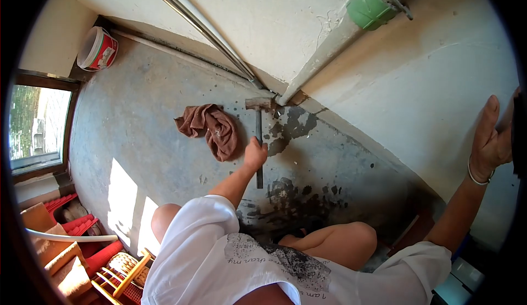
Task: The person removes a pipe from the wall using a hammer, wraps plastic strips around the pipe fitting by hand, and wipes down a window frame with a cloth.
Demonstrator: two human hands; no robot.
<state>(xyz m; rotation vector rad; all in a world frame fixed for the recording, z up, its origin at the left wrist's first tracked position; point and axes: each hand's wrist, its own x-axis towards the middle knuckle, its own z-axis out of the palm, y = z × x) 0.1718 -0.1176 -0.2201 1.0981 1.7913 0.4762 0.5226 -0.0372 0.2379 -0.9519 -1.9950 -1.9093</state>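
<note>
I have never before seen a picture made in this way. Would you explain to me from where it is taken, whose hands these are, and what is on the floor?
There is no machine here. A person wears one camera on the head, looking forward and down, so you see their own white shirt, knees and bare hands. The left hand grips a hammer by its handle. The right hand is raised by the wall, partly cut off by the dark picture edge, so I cannot tell whether it holds anything. On the grey floor lies a crumpled brown cloth, with dark patches nearby. A red and white bucket stands farther back.
</note>
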